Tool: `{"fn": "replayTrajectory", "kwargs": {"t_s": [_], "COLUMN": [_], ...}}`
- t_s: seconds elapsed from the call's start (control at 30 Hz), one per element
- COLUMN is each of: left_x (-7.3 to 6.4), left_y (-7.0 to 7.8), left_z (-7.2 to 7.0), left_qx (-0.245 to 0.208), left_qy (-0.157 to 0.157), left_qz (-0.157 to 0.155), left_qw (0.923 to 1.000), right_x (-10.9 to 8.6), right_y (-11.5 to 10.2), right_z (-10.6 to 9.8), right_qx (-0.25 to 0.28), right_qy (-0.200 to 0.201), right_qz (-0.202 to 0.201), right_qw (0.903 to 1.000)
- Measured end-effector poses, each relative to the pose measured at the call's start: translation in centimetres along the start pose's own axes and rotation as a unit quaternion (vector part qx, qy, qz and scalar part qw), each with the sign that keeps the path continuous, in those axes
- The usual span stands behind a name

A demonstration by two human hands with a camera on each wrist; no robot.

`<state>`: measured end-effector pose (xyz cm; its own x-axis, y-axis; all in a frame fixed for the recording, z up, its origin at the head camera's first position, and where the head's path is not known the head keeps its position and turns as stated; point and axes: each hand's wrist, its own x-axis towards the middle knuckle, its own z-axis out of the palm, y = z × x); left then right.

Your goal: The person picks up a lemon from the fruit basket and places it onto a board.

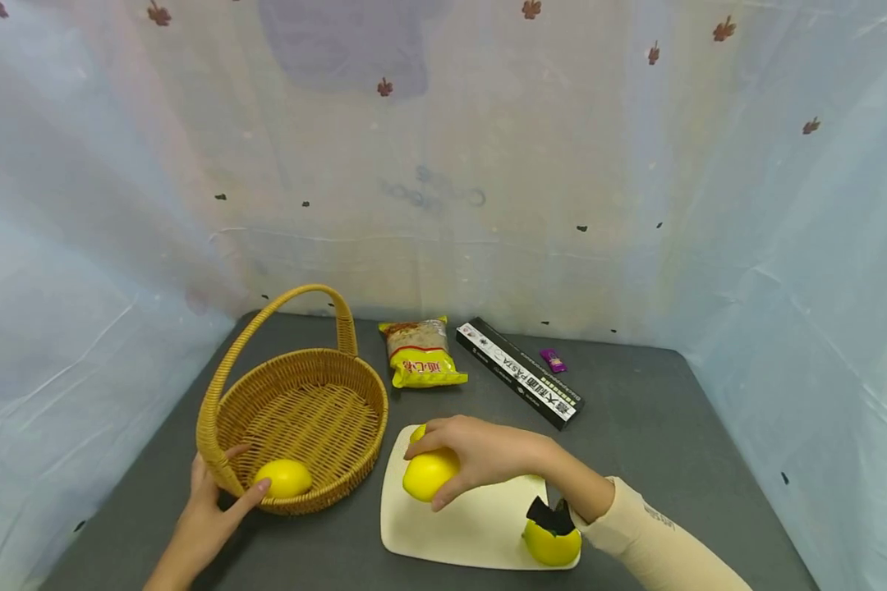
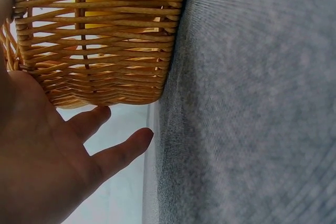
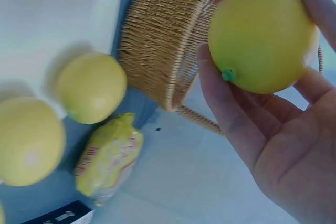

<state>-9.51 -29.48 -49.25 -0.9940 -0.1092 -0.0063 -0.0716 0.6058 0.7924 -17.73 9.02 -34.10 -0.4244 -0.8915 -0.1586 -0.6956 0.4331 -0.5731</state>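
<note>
My right hand [image 1: 480,451] holds a yellow lemon [image 3: 262,35] between thumb and fingers above the cream board [image 1: 443,533]. The lemon's green stem end shows in the right wrist view. On the left, my left hand [image 1: 210,513] grips the near left rim of a round wicker basket [image 1: 369,468] with a tall handle, its thumb over the edge. Two of its fingers [image 2: 126,150] stretch along the basket's outside in the left wrist view. One lemon [image 1: 284,478] lies inside the basket by the thumb. Another lemon [image 1: 417,432] shows partly behind the right hand.
One more lemon [image 1: 552,546] sits at the board's near right corner, partly covered by a black wrist strap. Behind the board lie a yellow food packet [image 1: 421,353], a long black pasta box [image 1: 521,373] and a small purple packet [image 1: 553,360]. A curtain surrounds the grey table.
</note>
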Motion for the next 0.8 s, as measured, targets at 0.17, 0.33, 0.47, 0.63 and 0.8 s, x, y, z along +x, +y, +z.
{"fn": "replayTrajectory", "kwargs": {"t_s": [0.17, 0.33, 0.47, 0.63, 0.8], "left_x": [0.1, 0.1, 0.1, 0.1, 0.1], "left_y": [0.0, 0.1, 0.1, 0.2, 0.2], "left_z": [0.0, 0.0, -0.1, -0.2, -0.2], "left_qx": [-0.01, -0.02, -0.017, -0.006, -0.004], "left_qy": [-0.002, -0.001, -0.005, -0.013, -0.012], "left_qz": [-0.004, -0.002, -0.007, -0.016, -0.015], "left_qw": [0.9999, 0.9998, 0.9998, 0.9998, 0.9998], "right_x": [-1.9, -3.5, -4.5, -5.4, -6.0], "right_y": [0.9, 1.9, 2.8, 4.0, 4.8], "right_z": [1.4, 2.8, 4.0, 5.8, 7.3], "right_qx": [0.014, 0.05, 0.082, 0.112, 0.122], "right_qy": [0.022, 0.05, 0.076, 0.105, 0.122], "right_qz": [0.016, 0.04, 0.05, 0.065, 0.082], "right_qw": [0.9995, 0.9967, 0.9925, 0.9861, 0.9814]}}
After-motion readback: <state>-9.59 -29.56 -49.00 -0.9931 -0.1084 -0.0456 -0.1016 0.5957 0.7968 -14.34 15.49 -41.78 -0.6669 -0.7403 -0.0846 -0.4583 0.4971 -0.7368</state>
